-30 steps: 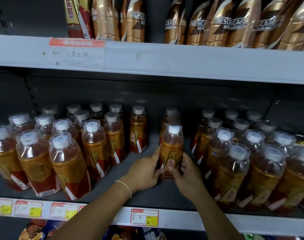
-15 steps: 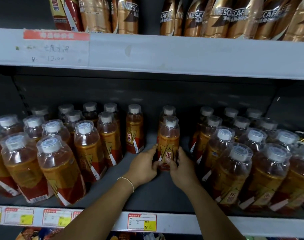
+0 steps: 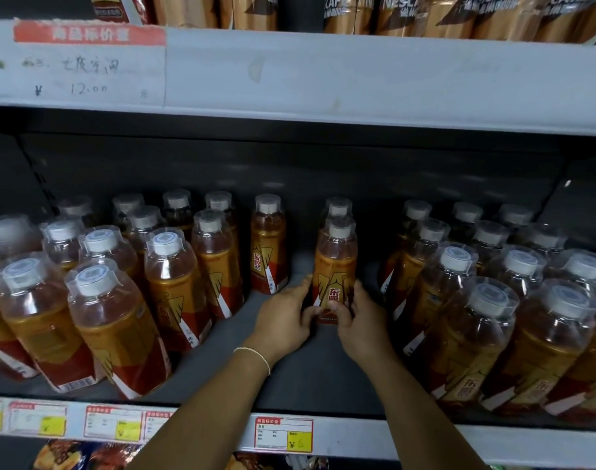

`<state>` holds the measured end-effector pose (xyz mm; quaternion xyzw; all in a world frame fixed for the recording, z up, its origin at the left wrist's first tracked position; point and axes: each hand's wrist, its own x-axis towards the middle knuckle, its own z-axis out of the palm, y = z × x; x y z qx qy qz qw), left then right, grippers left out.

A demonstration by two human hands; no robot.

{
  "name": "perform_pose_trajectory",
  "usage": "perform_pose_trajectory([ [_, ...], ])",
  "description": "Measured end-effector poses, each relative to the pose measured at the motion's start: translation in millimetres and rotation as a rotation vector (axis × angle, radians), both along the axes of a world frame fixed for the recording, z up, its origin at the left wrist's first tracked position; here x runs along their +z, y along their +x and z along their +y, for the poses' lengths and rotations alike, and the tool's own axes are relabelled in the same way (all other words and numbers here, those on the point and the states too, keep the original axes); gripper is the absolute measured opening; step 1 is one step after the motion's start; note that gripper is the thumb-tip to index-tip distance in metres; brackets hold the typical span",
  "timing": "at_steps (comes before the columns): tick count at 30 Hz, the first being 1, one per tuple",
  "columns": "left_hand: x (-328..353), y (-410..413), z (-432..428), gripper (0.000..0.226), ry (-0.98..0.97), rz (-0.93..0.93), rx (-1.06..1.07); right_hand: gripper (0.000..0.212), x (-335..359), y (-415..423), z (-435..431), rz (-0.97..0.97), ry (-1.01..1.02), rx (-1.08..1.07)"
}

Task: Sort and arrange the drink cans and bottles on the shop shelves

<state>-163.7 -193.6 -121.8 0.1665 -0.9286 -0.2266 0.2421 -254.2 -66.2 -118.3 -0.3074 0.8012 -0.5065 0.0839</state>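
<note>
An amber drink bottle [image 3: 335, 262] with a white cap and a red-and-gold label stands upright in the middle of the lower shelf [image 3: 300, 374]. My left hand [image 3: 284, 318] and my right hand [image 3: 361, 322] grip its base from either side, thumbs on the front of the label. Directly behind it stands another bottle [image 3: 338, 207], mostly hidden. A single bottle [image 3: 268, 244] stands apart to the left.
Several rows of the same bottles crowd the shelf on the left [image 3: 113, 320] and on the right [image 3: 486, 320]. Gold coffee bottles [image 3: 422, 15] line the upper shelf [image 3: 357, 76]. Price tags [image 3: 284, 434] run along the front rail. Bare shelf floor lies around my hands.
Both hands have pushed the bottle deeper into the shelf, up close to the bottle behind it. The view has moved nearer to the shelf.
</note>
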Motion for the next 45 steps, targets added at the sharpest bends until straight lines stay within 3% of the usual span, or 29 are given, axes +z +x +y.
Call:
perform_pose_trajectory([
  [10, 5.3, 12.0, 5.2, 0.055, -0.055, 0.034, 0.065, 0.043, -5.8, 3.4, 1.6, 0.038, -0.086, -0.138],
  [14, 17.8, 25.9, 5.8, 0.042, -0.003, 0.146, 0.126, 0.025, 1.4, 15.9, 6.8, 0.235, -0.110, -0.231],
  [18, 40.0, 48.1, -2.7, 0.049, 0.054, 0.165, 0.230, 0.018, 14.2, 42.7, -3.3, 0.445, -0.284, -0.094],
  [21, 55.2, 65.4, -10.5, 0.054, 0.068, 0.048, 0.245, 0.037, 36.5, 56.5, -34.5, 0.401, -0.310, 0.011],
  [25, 62.0, 84.1, -15.0, 0.044, 0.069, -0.074, 0.195, 0.051, 67.9, 52.6, -85.4, 0.294, -0.085, 0.043],
  [30, 55.6, 96.6, -12.0, 0.052, 0.038, -0.184, 0.181, 0.056, 81.8, 30.8, -126.1, 0.233, 0.191, 0.048],
  [34, 47.2, 102.3, -12.8, 0.056, 0.007, -0.242, 0.177, 0.059, 80.2, 24.7, -135.6, 0.204, 0.172, 0.051],
  [39, 41.5, 107.6, -14.4, 0.047, 0.026, -0.203, 0.186, 0.039, 76.9, 34.8, -121.1, 0.228, 0.144, 0.052],
  [45, 33.8, 105.5, -12.6, 0.050, 0.088, -0.149, 0.187, 0.045, 70.8, 56.2, -70.1, 0.166, 0.055, 0.156],
])
